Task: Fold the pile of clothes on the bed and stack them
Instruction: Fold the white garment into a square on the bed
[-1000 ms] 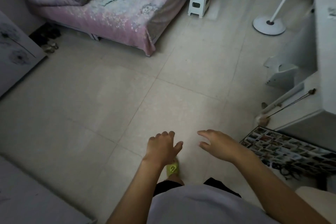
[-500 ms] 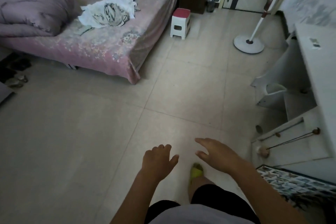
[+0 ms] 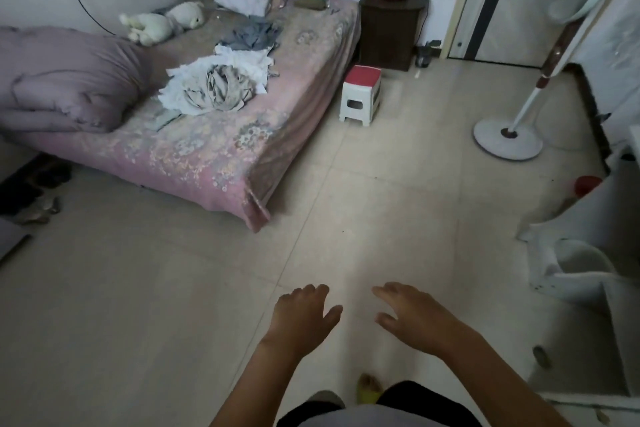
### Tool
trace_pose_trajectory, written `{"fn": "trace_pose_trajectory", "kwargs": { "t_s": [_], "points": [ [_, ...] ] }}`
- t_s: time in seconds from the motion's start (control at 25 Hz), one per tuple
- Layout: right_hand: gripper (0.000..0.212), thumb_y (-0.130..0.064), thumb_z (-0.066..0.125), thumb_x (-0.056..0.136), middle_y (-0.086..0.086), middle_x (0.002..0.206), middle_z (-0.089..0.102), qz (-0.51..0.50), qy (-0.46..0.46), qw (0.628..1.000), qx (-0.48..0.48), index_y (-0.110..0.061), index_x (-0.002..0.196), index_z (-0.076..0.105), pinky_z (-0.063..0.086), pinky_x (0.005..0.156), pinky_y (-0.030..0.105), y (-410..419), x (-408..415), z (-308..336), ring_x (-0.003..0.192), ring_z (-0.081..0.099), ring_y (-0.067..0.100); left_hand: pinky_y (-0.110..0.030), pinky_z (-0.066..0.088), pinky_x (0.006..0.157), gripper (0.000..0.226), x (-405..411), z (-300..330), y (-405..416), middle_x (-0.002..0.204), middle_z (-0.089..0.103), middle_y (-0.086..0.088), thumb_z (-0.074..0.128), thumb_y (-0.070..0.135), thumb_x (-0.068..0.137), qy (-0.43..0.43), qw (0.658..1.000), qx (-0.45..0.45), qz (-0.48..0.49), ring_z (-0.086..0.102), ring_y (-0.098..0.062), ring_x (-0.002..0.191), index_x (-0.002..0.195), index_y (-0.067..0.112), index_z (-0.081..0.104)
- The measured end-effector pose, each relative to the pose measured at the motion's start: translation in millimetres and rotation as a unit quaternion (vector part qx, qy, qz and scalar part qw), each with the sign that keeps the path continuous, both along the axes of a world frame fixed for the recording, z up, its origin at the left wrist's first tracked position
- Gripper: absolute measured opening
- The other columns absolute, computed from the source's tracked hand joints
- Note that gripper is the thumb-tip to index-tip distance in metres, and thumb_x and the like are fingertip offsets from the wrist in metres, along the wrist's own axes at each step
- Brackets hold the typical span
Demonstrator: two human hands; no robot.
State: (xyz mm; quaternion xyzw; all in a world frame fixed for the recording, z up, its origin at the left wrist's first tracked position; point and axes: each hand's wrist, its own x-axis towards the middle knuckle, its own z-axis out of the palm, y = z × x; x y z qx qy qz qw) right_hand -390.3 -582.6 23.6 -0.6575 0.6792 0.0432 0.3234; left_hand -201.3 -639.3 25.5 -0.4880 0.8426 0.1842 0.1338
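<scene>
Left hand (image 3: 304,317): we held it out in front of us, above the floor (image 3: 138,305), palm down; the grip was wide, the fingers relaxed, and it held nothing.
Right hand (image 3: 412,314): it was just beside the left one and apart from it, also with a loose, wide grip and nothing in it.
Reason for the hands: we judged that they were kept free and forward because we were walking to the bed (image 3: 214,156) and had to be ready to take cloth.
Pile of clothes (image 3: 218,83): the white and beige pieces lay crumpled in the middle of the bed, well apart from our hands; nothing was folded yet.
Grey garment (image 3: 252,36): it lay loose just behind the pile, toward the headboard.
Quilt (image 3: 65,80): it was rolled at the left side of the bed, near the pile, so the pink sheet in front of the pile was free for folding.
Stool (image 3: 362,94): it stood on the floor just beside the right edge of the bed.
Fan (image 3: 507,139): its base stood on the floor well to the right.
Difference from half a second before: the bed sat lower and nearer in the view, more of the headboard wall and the nightstand (image 3: 393,29) came in, and our hands kept almost the same pose.
Stage: we were on the approach; folding was not begun.
</scene>
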Motion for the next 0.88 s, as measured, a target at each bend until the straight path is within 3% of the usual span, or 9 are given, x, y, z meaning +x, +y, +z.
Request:
{"fn": "trace_pose_trajectory", "kwargs": {
  "t_s": [0.36,0.88],
  "points": [
    [0.054,-0.040,0.039,0.099,0.003,0.151,0.032,0.018,-0.010,1.000,0.023,-0.020,0.148,0.027,0.029,0.110,0.031,-195.9,-49.7,-18.5,0.137,0.031,0.020,-0.031,0.041,0.093,0.050,-46.9,-19.0,-177.3,0.129,0.054,-0.002,0.035,0.051,0.097,0.000,0.999,0.030,0.038,0.054,-0.021,0.116,0.136,0.020,0.042],
    [0.054,-0.041,0.040,0.100,-0.001,0.153,0.029,-0.050,-0.022,0.998,0.029,-0.024,0.149,0.026,0.026,0.112,0.030,-466.5,-113.3,-5.5,0.140,0.028,0.016,-0.034,0.043,0.093,0.050,-117.9,-6.1,-476.0,0.128,0.054,-0.004,0.034,0.049,0.098,0.002,0.998,0.038,-0.045,0.053,-0.021,0.114,0.136,0.019,0.041]
  ]
}}
